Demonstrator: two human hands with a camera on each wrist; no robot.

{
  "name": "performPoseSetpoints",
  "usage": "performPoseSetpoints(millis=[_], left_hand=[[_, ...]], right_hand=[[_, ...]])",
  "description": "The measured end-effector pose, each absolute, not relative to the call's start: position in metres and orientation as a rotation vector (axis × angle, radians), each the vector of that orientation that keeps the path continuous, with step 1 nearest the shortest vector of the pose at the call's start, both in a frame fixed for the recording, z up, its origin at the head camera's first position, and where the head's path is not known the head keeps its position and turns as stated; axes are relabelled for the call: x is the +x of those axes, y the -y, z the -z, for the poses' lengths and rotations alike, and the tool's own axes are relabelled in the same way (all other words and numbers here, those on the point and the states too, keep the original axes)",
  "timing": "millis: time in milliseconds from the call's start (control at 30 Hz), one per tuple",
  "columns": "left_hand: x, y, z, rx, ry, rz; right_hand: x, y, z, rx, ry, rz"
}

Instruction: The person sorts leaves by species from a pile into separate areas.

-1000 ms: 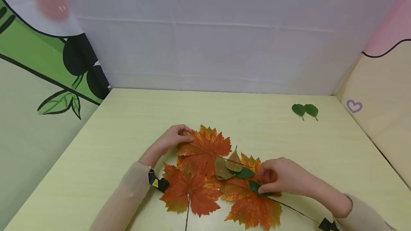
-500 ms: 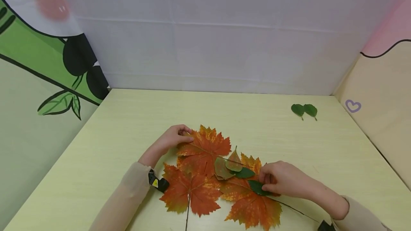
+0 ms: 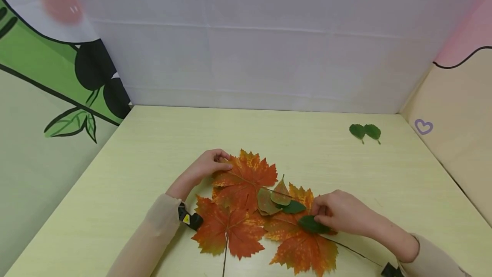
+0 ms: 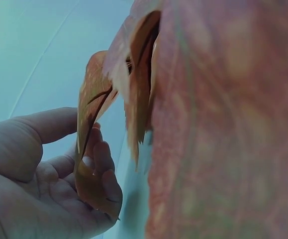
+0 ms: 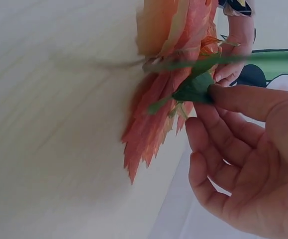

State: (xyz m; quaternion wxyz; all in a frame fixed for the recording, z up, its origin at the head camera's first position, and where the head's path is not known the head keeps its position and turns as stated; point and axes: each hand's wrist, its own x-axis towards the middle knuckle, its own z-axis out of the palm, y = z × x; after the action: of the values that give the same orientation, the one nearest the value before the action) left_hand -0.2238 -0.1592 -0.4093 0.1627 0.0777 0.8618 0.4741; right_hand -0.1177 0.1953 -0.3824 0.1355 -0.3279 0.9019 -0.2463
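My left hand (image 3: 210,163) pinches the left edge of the upper orange maple leaf (image 3: 251,176); in the left wrist view the thumb and fingers close round a curled part of the leaf (image 4: 91,99). My right hand (image 3: 344,212) pinches a dark green leaf (image 3: 311,224) between thumb and fingertips, over the lower right maple leaf (image 3: 305,249). The right wrist view shows that green leaf (image 5: 193,88) folded at the thumb tip. Two brownish-green leaves (image 3: 266,201) and another green leaf (image 3: 294,207) lie among the maple leaves, beside a thin dark stem.
A third maple leaf (image 3: 226,228) lies at the lower left, its stem pointing toward the near edge. Two small green leaves (image 3: 372,131) lie side by side at the back right of the pale table (image 3: 230,127). A white sheet (image 3: 250,63) stands behind.
My right hand has shifted slightly, and the green leaf it pinches has turned so more of its face shows. My left hand stays where it was on the maple leaf.
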Motion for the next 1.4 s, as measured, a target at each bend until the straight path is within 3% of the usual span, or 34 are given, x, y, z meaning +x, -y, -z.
performPoseSetpoints(millis=[667, 1400], left_hand=[[-0.225, 0.159, 0.411, 0.229, -2.473, -1.353], [-0.224, 0.16, 0.412, 0.261, -2.465, -1.35]], right_hand=[[-0.154, -0.213, 0.369, -0.901, -2.844, 0.586], [-0.223, -0.238, 0.382, -0.555, -2.804, 0.74]])
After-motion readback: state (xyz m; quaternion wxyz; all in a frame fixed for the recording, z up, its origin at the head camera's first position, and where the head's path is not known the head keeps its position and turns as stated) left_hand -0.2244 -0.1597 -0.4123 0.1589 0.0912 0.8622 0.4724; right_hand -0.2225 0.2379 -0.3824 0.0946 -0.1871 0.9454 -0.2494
